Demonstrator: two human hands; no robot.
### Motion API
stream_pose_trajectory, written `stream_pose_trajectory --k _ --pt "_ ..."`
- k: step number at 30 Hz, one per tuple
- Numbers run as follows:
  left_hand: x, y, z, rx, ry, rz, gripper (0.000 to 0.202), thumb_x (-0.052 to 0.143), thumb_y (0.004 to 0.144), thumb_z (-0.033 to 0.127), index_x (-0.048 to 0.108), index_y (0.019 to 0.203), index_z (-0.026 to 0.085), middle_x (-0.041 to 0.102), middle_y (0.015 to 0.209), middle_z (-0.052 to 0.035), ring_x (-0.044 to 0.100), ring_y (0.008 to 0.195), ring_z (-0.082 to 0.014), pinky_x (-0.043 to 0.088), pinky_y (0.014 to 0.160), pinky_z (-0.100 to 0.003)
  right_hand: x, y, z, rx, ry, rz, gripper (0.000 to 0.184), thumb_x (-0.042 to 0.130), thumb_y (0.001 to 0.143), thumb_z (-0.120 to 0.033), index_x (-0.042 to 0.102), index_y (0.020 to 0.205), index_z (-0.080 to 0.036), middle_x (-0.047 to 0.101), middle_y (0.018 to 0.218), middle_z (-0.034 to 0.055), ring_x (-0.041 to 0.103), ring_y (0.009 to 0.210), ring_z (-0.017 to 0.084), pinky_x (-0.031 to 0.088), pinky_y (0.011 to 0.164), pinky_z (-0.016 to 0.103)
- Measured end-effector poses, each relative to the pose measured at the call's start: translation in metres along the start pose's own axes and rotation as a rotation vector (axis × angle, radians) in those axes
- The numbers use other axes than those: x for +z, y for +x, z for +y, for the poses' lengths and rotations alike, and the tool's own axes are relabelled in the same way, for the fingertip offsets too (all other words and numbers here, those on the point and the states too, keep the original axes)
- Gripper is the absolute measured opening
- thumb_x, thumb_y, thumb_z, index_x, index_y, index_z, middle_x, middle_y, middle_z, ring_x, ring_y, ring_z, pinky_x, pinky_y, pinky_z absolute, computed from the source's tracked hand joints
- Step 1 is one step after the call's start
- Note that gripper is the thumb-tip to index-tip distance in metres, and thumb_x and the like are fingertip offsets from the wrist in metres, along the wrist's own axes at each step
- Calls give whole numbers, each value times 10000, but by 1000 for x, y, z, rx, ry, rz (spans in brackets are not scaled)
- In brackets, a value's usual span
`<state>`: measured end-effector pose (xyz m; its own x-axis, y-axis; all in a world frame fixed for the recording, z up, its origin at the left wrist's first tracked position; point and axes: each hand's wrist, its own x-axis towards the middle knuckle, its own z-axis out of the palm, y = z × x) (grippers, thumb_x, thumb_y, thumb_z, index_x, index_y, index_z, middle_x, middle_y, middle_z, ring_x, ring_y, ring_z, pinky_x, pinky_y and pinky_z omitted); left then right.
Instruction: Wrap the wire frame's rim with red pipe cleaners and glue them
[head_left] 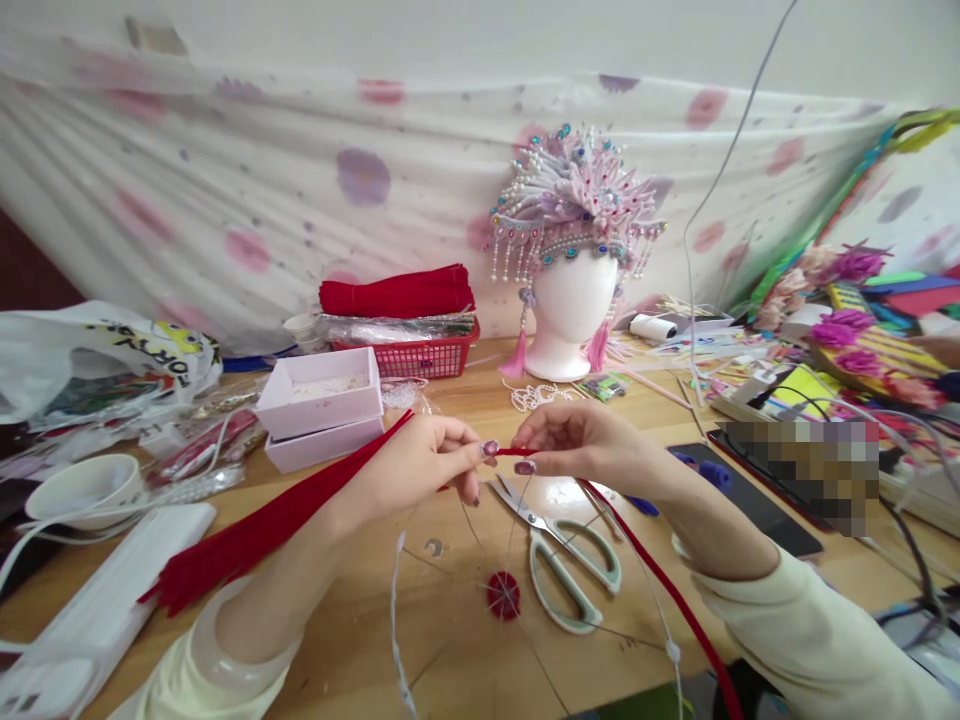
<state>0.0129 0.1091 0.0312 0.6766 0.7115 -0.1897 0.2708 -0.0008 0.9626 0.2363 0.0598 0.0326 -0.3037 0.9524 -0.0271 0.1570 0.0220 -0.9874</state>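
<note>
Between my two hands, above the middle of the table, a thin red pipe cleaner (516, 452) is stretched. My left hand (446, 450) pinches one end between thumb and fingertips. A short way along it, my right hand (574, 440) pinches too, and a long red length runs from there to the lower right. Below the hands lies a wire frame with a small red round centre (504, 596) and thin spokes spreading out. Scissors (570, 560) with pale green handles rest beside it, blades partly apart. A bundle of red pipe cleaners (285, 525) lies beside my left forearm.
White boxes (322, 395) and a red basket (427, 358) stand behind. A white mannequin head (574, 300) wears a beaded pink headdress (581, 195). At left are a white cup (86, 490) and power strip (105, 610); at right, a dark tablet (750, 500) and cables.
</note>
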Motion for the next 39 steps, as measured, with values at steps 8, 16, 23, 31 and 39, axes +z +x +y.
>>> stream_pose_trajectory --k 8,16,23,31,39 --pt "8 2 -1 47 80 101 311 639 902 435 607 734 175 729 678 -27 695 633 -141 546 669 -270 2 1 8 -41 -96 65 320 873 696 -359 704 880 -159 742 808 29 686 742 138 557 739 299" --pt "14 -2 -1 63 147 46 288 701 845 400 558 711 189 668 608 17 606 488 -114 482 497 -231 21 -7 -2 -136 -262 120 169 793 785 -302 696 841 -175 678 710 -3 597 635 123 476 597 265" --pt "13 -4 -1 79 114 0 253 618 890 333 531 698 194 664 611 11 601 472 -109 483 499 -233 27 -11 -7 -191 -408 173 119 736 828 -299 707 837 -183 666 682 -10 555 604 120 433 576 263" --pt "15 -6 -3 125 255 106 244 607 883 365 567 718 190 669 648 -2 631 517 -134 483 530 -254 14 -14 -8 -217 -507 56 261 823 783 -320 721 993 -203 735 885 21 583 698 137 473 656 282" --pt "-3 -3 -1 84 174 47 303 644 881 463 653 831 164 737 791 -42 690 637 -149 516 608 -262 14 -13 -4 -175 -452 104 141 716 880 -309 702 945 -185 680 770 -4 546 647 120 423 610 274"
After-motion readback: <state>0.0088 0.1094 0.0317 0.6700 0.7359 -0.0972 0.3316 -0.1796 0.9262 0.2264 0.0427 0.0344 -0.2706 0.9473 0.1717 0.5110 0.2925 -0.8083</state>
